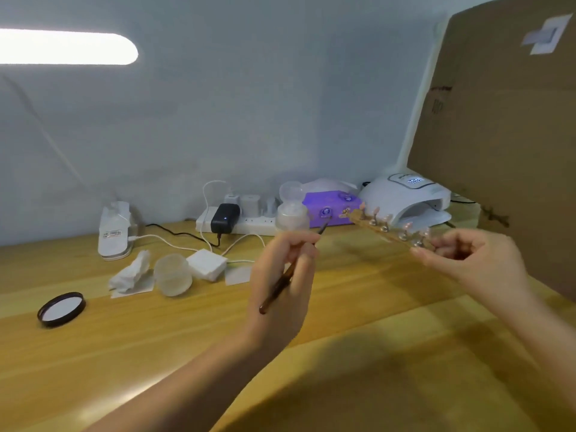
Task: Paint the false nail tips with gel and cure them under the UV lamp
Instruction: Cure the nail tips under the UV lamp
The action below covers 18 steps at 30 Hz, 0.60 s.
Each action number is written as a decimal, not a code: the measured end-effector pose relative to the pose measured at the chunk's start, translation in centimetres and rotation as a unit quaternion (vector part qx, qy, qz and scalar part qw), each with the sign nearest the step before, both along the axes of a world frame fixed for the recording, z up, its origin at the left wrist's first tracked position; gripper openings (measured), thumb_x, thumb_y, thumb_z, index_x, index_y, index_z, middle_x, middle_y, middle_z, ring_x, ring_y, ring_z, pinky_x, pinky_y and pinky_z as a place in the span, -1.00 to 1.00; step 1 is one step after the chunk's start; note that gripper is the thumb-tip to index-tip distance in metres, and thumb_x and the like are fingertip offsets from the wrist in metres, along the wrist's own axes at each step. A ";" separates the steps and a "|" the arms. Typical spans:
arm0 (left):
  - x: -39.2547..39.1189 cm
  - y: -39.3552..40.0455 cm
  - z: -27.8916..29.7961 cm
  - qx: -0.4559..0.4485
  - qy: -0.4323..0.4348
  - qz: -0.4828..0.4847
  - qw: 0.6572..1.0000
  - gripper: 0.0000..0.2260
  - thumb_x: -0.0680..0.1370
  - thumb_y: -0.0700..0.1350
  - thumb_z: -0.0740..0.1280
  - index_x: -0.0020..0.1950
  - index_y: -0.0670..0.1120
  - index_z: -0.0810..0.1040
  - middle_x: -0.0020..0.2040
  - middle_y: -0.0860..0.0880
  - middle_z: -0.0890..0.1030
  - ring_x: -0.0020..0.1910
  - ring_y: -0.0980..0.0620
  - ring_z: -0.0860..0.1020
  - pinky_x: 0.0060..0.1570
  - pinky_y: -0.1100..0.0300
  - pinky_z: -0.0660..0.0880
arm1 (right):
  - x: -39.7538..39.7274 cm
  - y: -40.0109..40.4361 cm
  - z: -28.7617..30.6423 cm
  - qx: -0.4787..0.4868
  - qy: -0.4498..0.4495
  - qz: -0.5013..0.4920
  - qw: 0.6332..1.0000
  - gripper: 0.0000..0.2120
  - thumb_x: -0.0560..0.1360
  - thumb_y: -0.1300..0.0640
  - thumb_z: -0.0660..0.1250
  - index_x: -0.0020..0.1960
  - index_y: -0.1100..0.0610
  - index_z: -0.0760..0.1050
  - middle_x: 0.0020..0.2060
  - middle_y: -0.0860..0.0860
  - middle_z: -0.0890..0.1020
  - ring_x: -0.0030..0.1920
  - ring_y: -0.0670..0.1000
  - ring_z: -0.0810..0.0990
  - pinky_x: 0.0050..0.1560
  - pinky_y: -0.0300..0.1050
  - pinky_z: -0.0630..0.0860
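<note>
My left hand (285, 275) grips a thin brown gel brush (282, 283), its tip pointing up and to the right. My right hand (467, 260) pinches one end of a wooden holder strip (378, 230) that carries several pinkish false nail tips (406, 227) on small stands. The strip is held in the air, slanting up to the left. Brush tip and strip are apart. The white UV lamp (405, 198) stands at the back right with its display lit and its opening facing me.
The wooden table (187, 338) carries a black jar lid (61, 308), a frosted jar (173, 274), crumpled tissue (131, 272), white pads (207, 264), a power strip (237, 222) with cables, and a purple box (332, 208). A cardboard sheet (498, 135) stands on the right.
</note>
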<state>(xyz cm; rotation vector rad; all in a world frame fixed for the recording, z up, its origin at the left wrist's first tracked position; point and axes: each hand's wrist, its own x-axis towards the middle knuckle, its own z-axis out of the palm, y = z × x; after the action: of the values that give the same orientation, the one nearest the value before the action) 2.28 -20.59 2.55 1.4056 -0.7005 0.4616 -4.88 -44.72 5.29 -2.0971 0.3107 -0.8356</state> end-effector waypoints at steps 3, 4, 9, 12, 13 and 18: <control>2.0 -3.5 -1.7 0.050 0.030 -0.002 0.998 -0.85 0.57 -0.12 0.26 -0.04 0.11 0.57 -0.27 -0.05 0.55 -0.28 -0.04 0.50 -0.28 0.11 0.42 | 0.2 -3.6 -0.9 -0.012 0.006 -0.061 0.998 -0.81 0.25 0.06 0.58 -0.33 0.04 0.57 -0.44 -0.12 0.62 -0.44 -0.23 0.51 -0.39 -0.49 0.42; 2.6 -4.3 -2.4 0.087 0.020 0.005 0.996 -0.87 0.57 -0.12 0.25 0.00 0.04 0.58 -0.27 -0.03 0.55 -0.29 0.02 0.49 -0.27 0.17 0.42 | 0.3 -4.7 -1.4 -0.023 0.013 -0.085 0.996 -0.80 0.26 0.05 0.58 -0.34 0.04 0.56 -0.45 -0.10 0.61 -0.44 -0.21 0.51 -0.39 -0.47 0.41; 3.9 -6.2 -4.8 0.206 -0.084 0.036 0.974 -0.80 0.59 -0.08 0.20 0.08 -0.09 0.58 -0.10 0.09 0.56 -0.10 0.33 0.45 -0.04 0.54 0.32 | 1.0 -9.0 -2.8 -0.072 0.058 -0.166 0.982 -0.79 0.28 0.01 0.57 -0.34 0.03 0.55 -0.41 -0.09 0.60 -0.35 -0.13 0.55 -0.41 -0.32 0.43; 4.2 -6.3 -5.3 0.197 -0.096 0.044 0.975 -0.87 0.59 -0.08 0.22 0.08 0.00 0.53 -0.07 0.10 0.57 -0.06 0.25 0.49 -0.03 0.52 0.34 | 2.0 -10.8 -3.4 -0.089 0.084 -0.188 0.975 -0.79 0.30 0.01 0.55 -0.33 0.06 0.55 -0.40 -0.09 0.59 -0.32 -0.15 0.54 -0.39 -0.22 0.39; 4.3 -6.4 -5.4 0.192 -0.099 0.044 0.975 -0.88 0.59 -0.08 0.22 0.07 0.02 0.52 -0.08 0.12 0.56 -0.06 0.24 0.50 -0.04 0.50 0.36 | 2.5 -11.2 -3.6 -0.090 0.093 -0.193 0.973 -0.79 0.31 0.00 0.55 -0.32 0.07 0.55 -0.39 -0.09 0.59 -0.32 -0.15 0.53 -0.37 -0.24 0.38; 4.4 -6.5 -5.7 0.207 -0.137 0.036 0.968 -0.86 0.60 -0.10 0.23 0.08 -0.07 0.55 -0.08 0.08 0.55 -0.09 0.14 0.53 -0.07 0.29 0.46 | 5.7 -13.0 -4.9 -0.055 0.133 -0.216 0.966 -0.73 0.36 -0.02 0.51 -0.26 0.18 0.56 -0.30 0.06 0.61 -0.27 0.03 0.55 -0.29 -0.12 0.44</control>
<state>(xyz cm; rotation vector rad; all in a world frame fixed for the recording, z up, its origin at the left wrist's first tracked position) 6.70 -27.09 -3.15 1.7831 -1.0142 0.5981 0.82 -57.70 0.44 -2.2868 0.9089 -0.8287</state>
